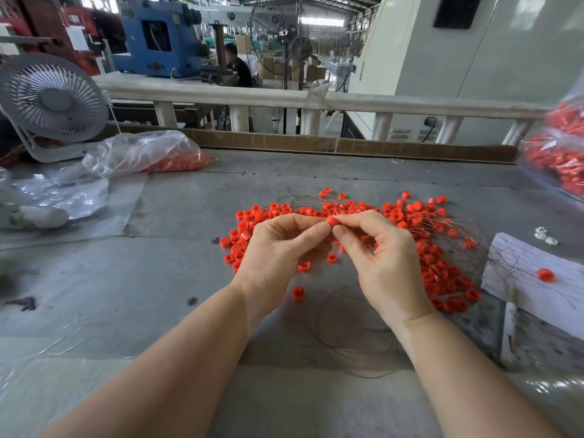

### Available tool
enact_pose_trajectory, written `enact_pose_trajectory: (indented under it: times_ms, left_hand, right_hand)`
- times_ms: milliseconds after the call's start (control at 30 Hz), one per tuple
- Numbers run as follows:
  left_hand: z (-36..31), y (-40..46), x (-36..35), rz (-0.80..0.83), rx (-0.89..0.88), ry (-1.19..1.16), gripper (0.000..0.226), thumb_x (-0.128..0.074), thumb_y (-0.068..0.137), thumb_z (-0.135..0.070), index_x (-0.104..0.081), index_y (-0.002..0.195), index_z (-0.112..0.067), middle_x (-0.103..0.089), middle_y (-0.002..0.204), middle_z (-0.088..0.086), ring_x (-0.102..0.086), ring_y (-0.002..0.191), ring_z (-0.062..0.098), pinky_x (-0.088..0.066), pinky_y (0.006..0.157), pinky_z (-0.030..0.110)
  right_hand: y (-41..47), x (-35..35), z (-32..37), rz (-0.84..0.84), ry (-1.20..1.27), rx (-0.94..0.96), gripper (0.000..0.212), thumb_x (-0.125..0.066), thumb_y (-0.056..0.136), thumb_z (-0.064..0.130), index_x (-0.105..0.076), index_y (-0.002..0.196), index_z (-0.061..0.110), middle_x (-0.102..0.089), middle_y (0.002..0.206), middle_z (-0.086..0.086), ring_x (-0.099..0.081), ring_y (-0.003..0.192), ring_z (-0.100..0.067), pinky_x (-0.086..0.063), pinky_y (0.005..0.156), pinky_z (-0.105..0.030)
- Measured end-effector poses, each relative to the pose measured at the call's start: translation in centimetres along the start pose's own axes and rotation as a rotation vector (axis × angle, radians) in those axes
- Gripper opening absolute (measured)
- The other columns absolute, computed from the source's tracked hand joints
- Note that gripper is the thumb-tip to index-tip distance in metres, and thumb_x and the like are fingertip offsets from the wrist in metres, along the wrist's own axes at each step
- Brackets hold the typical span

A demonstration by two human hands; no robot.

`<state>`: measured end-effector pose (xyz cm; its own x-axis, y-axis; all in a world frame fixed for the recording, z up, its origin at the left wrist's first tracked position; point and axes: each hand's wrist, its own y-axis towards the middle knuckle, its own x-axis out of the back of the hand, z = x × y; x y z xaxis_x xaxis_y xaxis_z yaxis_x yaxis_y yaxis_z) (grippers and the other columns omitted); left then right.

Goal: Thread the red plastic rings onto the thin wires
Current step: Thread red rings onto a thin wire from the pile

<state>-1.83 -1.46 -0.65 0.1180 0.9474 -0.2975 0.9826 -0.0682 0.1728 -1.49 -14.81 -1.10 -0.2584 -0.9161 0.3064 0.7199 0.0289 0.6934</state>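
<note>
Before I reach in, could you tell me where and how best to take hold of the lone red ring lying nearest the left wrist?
Pinch the lone red ring across its outer wall from above, thumb and forefinger on opposite sides. It seems to sit with its hole facing up, apart from the pile, with bare table around it for the fingers.

The pile of rings [407, 222] lies mid-table [158, 279], behind both hands — wires [347, 339] in front. A fan [52, 102] and bag [142, 153] sit far left; paper [537, 279] right, 1 ring [545, 275] on it.
</note>
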Motion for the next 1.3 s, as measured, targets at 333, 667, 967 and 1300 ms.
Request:
enact_pose_trajectory:
  times_ms: [333,667,967,1300]
  left_hand:
    - [0.14,-0.03,0.21,0.036,0.003,-0.011,0.019,-0.067,0.066,-0.021,-0.069,0.080,-0.008,-0.068,0.065,0.002,-0.062,0.062,0.010,-0.053,0.063,0.020]
    - [0.60,0.10,0.21,0.068,0.088,-0.017,0.018,-0.066,0.067,-0.019,-0.068,0.081,-0.008,-0.066,0.062,-0.001,-0.061,0.058,0.007,-0.050,0.057,0.016]
    - [0.54,0.47,0.51,-0.003,0.062,0.004,0.006,-0.063,0.079,-0.001,-0.065,0.077,-0.006,-0.067,0.063,0.003,-0.060,0.057,0.011,-0.052,0.060,0.017]
    - [0.84,0.35,0.36,0.042,0.102,-0.004,0.014,-0.064,0.077,-0.012,-0.066,0.087,-0.002,-0.065,0.062,0.000,-0.056,0.056,0.008,-0.047,0.057,0.018]
  right_hand:
    - [-0.10,0.14,0.01,-0.019,-0.028,0.032,0.011,-0.065,0.082,0.012,-0.071,0.090,0.009,-0.067,0.081,0.003,-0.061,0.081,-0.005,-0.044,0.074,-0.009]
    - [-0.45,0.33,0.16,0.014,-0.320,0.226,0.010,-0.066,0.076,0.008,-0.072,0.084,0.007,-0.067,0.077,-0.003,-0.063,0.072,-0.023,-0.053,0.067,-0.042]
    - [-0.51,0.01,0.09,0.003,-0.212,0.163,0.009,-0.065,0.078,0.004,-0.072,0.083,0.006,-0.068,0.079,-0.001,-0.064,0.075,-0.018,-0.053,0.069,-0.040]
    - [-0.54,0.09,-0.09,0.013,-0.221,0.161,0.008,-0.064,0.077,0.002,-0.070,0.079,0.006,-0.067,0.075,-0.001,-0.062,0.072,-0.020,-0.052,0.067,-0.041]
